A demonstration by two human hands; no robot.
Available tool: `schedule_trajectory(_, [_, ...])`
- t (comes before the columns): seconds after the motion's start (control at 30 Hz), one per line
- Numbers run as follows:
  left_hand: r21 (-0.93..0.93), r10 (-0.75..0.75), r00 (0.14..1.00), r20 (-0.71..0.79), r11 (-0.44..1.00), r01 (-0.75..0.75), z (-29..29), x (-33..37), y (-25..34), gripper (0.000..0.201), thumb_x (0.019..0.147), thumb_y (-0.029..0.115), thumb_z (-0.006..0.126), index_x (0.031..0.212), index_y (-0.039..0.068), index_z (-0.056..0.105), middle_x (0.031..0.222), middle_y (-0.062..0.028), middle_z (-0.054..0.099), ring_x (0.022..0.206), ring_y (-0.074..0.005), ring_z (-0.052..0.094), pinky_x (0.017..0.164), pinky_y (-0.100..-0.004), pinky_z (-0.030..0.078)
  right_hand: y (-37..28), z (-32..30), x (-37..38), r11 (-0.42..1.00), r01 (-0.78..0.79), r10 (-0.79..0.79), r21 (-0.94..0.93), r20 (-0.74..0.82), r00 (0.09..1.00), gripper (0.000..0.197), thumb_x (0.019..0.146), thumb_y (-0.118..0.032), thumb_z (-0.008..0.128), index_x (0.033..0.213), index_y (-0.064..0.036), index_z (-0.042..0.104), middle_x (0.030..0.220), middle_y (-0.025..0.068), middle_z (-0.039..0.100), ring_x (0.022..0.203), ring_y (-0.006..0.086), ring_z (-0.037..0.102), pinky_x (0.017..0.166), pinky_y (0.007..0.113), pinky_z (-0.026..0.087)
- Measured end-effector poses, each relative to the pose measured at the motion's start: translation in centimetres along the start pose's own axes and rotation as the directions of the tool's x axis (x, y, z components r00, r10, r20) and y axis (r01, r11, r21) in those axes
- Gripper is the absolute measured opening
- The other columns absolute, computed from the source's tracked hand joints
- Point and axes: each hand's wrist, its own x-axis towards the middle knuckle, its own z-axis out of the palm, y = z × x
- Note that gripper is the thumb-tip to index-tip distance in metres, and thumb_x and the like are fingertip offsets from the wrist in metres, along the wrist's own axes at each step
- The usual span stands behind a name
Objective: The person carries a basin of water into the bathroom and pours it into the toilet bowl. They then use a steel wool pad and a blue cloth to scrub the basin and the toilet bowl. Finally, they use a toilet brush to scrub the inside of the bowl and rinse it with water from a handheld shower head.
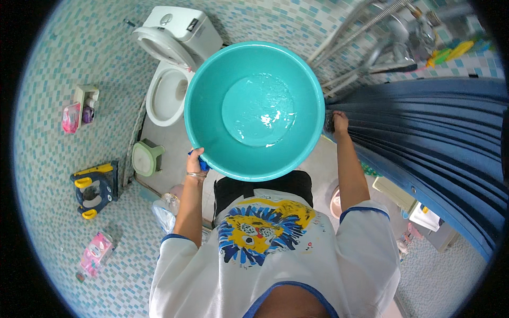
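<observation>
Left grip (pixel 194 160) closes over blue cloth (pixel 202 164) at the turquoise basin (pixel 209 87), probably to steady it before the black trousers (pixel 224 196); right grip (pixel 340 123) curls around what seems a dark scrubber (pixel 329 122) just beside it

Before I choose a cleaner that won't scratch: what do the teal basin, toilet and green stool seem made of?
Teal basin: likely plastic, glossy; even colour, smooth rounded rim. Toilet: probably glazed white ceramic, shiny bowl; the raised lid could be plastic. Green stool: probably plastic, satin; rounded, moulded-looking edges.

dark thing (pixel 329 122) at right grip (pixel 340 122), kind unclear
</observation>
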Motion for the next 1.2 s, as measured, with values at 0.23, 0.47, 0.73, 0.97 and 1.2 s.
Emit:
schedule_trajectory(0.23, [-0.179,0.029,0.998,-0.058,0.983,-0.039,-7.9,1.7,3.1,0.044,0.073,0.020,0.059,0.111,0.002,0.047,0.102,-0.0120,0.057,0.089,-0.0269,0.057,0.079,-0.0393,0.049,-0.1,6.6,-5.6,0.997,-0.066,0.064,-0.041,-0.047,0.997,0.016,0.073,-0.003,0.050,0.088,-0.0035,0.057,0.072,0.0017,0.053,0.063,0.0115,0.048,0.057,0.024,0.038])
schedule_trajectory(0.47, [-0.142,0.090,0.942,-0.322,0.979,-0.143,-20.0,4.5,10.5,0.034,0.073,0.021,0.060,0.101,0.004,0.051,0.091,-0.0100,0.059,0.076,-0.0229,0.059,0.064,-0.0361,0.050,1.4,11.8,-6.1,0.996,0.065,-0.071,-0.066,-0.087,0.994,0.020,0.069,-0.002,0.049,0.085,-0.0038,0.060,0.069,0.0014,0.053,0.062,0.0113,0.048,0.056,0.024,0.038])
schedule_trajectory(0.73, [0.125,0.128,0.707,-0.695,0.991,-0.057,-30.0,10.6,23.5,0.020,0.072,0.013,0.060,0.085,0.001,0.052,0.077,-0.0081,0.056,0.057,-0.0216,0.056,0.047,-0.0325,0.042,-1.7,19.3,-12.9,0.999,-0.023,0.028,0.043,-0.133,0.991,0.020,0.070,0.001,0.046,0.085,-0.0060,0.058,0.069,-0.0002,0.051,0.061,0.0102,0.045,0.057,0.023,0.036])
schedule_trajectory(0.97, [0.908,0.599,0.684,-0.417,0.240,0.344,-30.6,20.6,29.9,0.031,0.073,0.029,0.057,0.077,-0.002,0.062,0.083,-0.0187,0.062,0.070,-0.0332,0.060,0.065,-0.0428,0.046,-1.5,20.2,-15.4,0.995,-0.093,0.096,0.023,-0.186,0.978,0.021,0.068,0.001,0.045,0.084,-0.0060,0.056,0.069,-0.0001,0.050,0.063,0.0108,0.045,0.059,0.023,0.035])
schedule_trajectory(1.2, [0.924,0.640,0.761,-0.112,-0.215,0.317,-23.2,21.0,32.7,0.026,0.075,0.027,0.055,0.084,0.004,0.063,0.087,-0.0190,0.062,0.079,-0.0369,0.060,0.072,-0.0436,0.048,0.6,20.8,-16.5,0.992,-0.074,0.093,0.100,-0.207,0.974,0.022,0.068,0.000,0.047,0.086,-0.0072,0.056,0.073,0.0001,0.050,0.065,0.0118,0.045,0.061,0.024,0.037])
